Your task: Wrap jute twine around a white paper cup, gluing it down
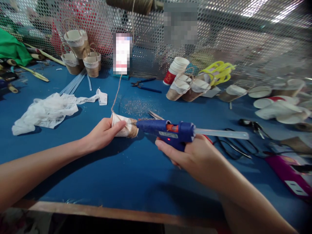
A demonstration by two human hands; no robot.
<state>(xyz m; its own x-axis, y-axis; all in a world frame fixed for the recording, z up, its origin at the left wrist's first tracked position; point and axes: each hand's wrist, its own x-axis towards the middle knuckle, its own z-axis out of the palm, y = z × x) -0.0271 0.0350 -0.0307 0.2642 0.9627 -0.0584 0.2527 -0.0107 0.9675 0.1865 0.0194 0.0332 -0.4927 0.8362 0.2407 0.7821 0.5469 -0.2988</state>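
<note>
My left hand (106,131) is closed around a white paper cup (121,129) lying on its side, its thumb on the upper wall. Brown twine (133,129) wraps one end of the cup, and a loose strand of twine (117,92) runs up from its other end toward a spool (131,6). In my right hand (187,151) is a blue glue gun (165,130), with a clear glue stick (224,133) poking out of its back. The gun's nozzle points left and meets the cup near the twine's edge; whether glue is coming out cannot be seen.
White lace (48,110) lies at left, near glue sticks (75,83). Twine-covered cups (76,44) stand behind. Pliers (146,86), scissors (156,115) and a phone (122,53) are ahead. More cups (179,87), black cable (229,148) and a purple power strip (287,174) are at right.
</note>
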